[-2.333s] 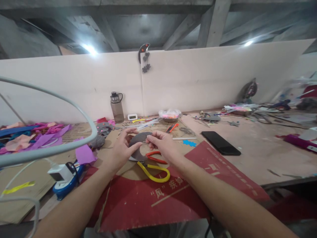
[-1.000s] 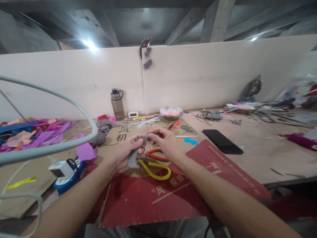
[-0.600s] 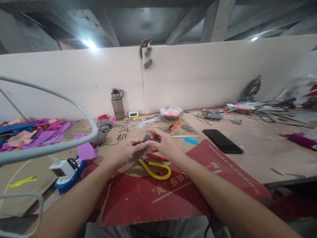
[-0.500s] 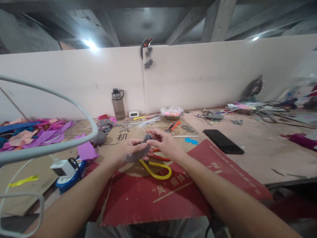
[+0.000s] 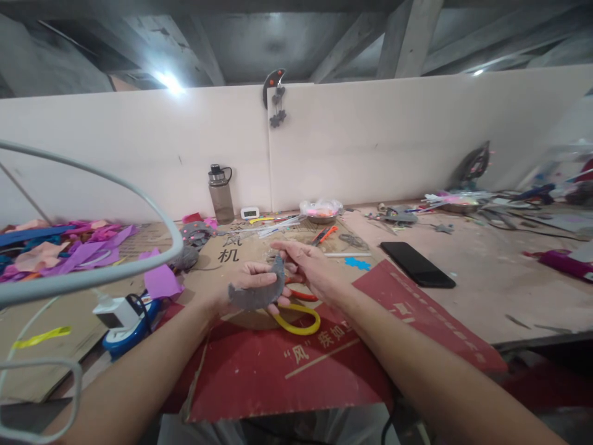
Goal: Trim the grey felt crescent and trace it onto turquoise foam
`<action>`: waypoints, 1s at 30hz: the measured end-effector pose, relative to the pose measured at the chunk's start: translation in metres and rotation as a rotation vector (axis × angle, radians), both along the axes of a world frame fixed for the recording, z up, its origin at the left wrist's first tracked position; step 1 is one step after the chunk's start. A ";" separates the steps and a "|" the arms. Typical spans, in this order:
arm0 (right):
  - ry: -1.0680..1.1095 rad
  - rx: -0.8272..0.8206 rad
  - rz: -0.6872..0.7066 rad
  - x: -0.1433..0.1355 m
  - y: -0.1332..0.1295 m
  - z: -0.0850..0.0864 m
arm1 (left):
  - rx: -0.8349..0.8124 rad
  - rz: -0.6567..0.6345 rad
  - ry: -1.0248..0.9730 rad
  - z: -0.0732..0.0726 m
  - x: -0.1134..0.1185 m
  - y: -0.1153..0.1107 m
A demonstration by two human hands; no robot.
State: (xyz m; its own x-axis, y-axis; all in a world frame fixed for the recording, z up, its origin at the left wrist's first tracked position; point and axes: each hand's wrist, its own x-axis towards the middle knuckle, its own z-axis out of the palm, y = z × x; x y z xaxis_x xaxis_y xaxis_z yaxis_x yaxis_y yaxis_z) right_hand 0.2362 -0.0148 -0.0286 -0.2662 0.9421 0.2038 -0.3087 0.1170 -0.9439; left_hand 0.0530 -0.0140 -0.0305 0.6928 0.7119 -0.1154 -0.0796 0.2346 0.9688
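A grey felt crescent (image 5: 257, 293) lies across the fingers of my left hand (image 5: 252, 278), whose thumb presses on it. My right hand (image 5: 303, 262) is just to the right of the crescent's upper tip, thumb and fingers pinched together; what they hold, if anything, is too small to make out. Under and beside the hands lie scissors with a yellow handle loop (image 5: 301, 321) and a red-orange one (image 5: 303, 295), their blades hidden. Below them is a red and brown cardboard sheet (image 5: 287, 377).
A black phone (image 5: 417, 264) lies to the right, near a blue felt piece (image 5: 357, 264). Behind are a bottle (image 5: 222, 198), a bowl (image 5: 321, 213) and an orange cutter (image 5: 324, 235). Felt scraps (image 5: 74, 250), a white cable loop (image 5: 157, 213) and a plug (image 5: 113, 312) are at left.
The crescent has turned and now shows its broad curved face. My right hand has shifted slightly away from it, and its fingers have moved off the upper tip.
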 end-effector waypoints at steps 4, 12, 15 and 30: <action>0.069 -0.044 0.113 -0.002 0.000 -0.001 | -0.030 -0.049 -0.024 -0.003 -0.001 0.000; -0.043 0.011 0.068 -0.003 0.001 -0.010 | 0.042 -0.026 -0.040 -0.004 0.011 -0.002; -0.002 -0.020 0.118 -0.001 0.002 -0.008 | 0.066 0.022 -0.023 0.000 0.012 -0.004; -0.180 0.308 -0.121 0.001 -0.001 -0.002 | 0.564 0.307 0.391 0.011 0.014 -0.014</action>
State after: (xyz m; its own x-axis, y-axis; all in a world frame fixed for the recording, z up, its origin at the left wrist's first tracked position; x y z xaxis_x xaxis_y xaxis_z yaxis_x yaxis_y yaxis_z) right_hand 0.2375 -0.0160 -0.0304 -0.2137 0.8709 0.4426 -0.1071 0.4295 -0.8967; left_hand 0.0670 -0.0284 -0.0197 0.4369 0.8905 0.1268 0.3131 -0.2827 0.9067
